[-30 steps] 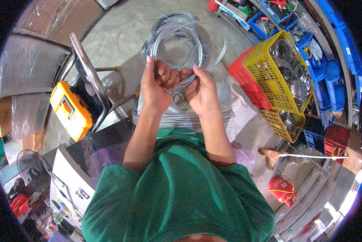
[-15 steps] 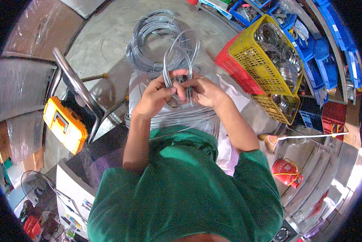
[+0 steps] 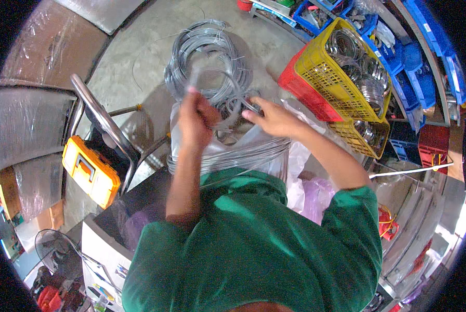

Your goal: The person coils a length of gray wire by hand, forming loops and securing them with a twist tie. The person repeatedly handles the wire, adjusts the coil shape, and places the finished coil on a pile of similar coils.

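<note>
A small coil of grey metal wire (image 3: 233, 83) is raised in front of me, its loop smeared by motion. My left hand (image 3: 197, 119) is blurred and looks closed around the coil's left side. On the other side, my right hand (image 3: 277, 118) pinches the coil between thumb and fingers. Beyond my hands, a large bundle of coiled wire (image 3: 175, 65) lies on the concrete floor. Closer to me, long curved strands of wire (image 3: 227, 158) stretch across in front of my green shirt, over pale plastic sheeting (image 3: 178, 138).
Yellow crates (image 3: 316, 57) with shiny wire rings and a red crate (image 3: 304, 91) stand at right, before shelves of blue bins (image 3: 407, 93). On the left are a metal tube frame (image 3: 100, 114), a yellow toolbox (image 3: 91, 171) and wrapped boxes (image 3: 30, 122). A fan (image 3: 56, 252) stands lower left.
My hands have moved apart: the left is now lower and blurred, the right farther to the right. The small coil's upright loops have tipped lower. My view has shifted slightly.
</note>
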The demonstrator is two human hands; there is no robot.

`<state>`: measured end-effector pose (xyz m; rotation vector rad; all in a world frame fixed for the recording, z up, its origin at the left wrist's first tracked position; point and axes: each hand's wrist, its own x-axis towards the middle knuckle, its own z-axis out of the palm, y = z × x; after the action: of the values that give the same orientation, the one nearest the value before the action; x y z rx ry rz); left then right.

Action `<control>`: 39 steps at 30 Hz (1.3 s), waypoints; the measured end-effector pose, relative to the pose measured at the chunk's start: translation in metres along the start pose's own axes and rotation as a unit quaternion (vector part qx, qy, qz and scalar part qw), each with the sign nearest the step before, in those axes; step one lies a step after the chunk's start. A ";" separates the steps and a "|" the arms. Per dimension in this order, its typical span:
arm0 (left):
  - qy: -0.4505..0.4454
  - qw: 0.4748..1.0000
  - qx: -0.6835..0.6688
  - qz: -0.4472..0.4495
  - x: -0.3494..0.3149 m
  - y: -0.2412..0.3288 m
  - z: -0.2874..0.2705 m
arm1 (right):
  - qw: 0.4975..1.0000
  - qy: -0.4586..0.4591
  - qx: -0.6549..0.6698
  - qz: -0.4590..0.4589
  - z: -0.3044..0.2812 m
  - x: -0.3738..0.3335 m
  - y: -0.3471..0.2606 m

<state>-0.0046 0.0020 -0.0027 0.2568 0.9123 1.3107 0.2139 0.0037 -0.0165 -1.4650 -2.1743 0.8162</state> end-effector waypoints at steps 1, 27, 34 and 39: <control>0.012 0.998 -0.059 -0.008 0.006 0.025 -0.004 | 1.000 0.001 -0.020 -0.010 -0.003 -0.010 0.001; -0.234 0.911 -0.335 0.061 -0.025 0.027 0.029 | 0.608 0.172 0.770 0.086 0.046 0.031 -0.042; -0.184 0.957 -0.200 0.099 -0.028 0.034 0.021 | 0.526 0.095 0.844 0.044 0.052 0.032 -0.043; -0.240 0.938 -0.247 0.047 -0.029 0.040 0.006 | 0.495 0.055 0.867 0.004 0.060 0.027 -0.040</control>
<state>-0.0282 -0.0109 0.0395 0.2125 0.1464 1.4349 0.1393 0.0023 -0.0351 -0.2502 -0.2758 1.8366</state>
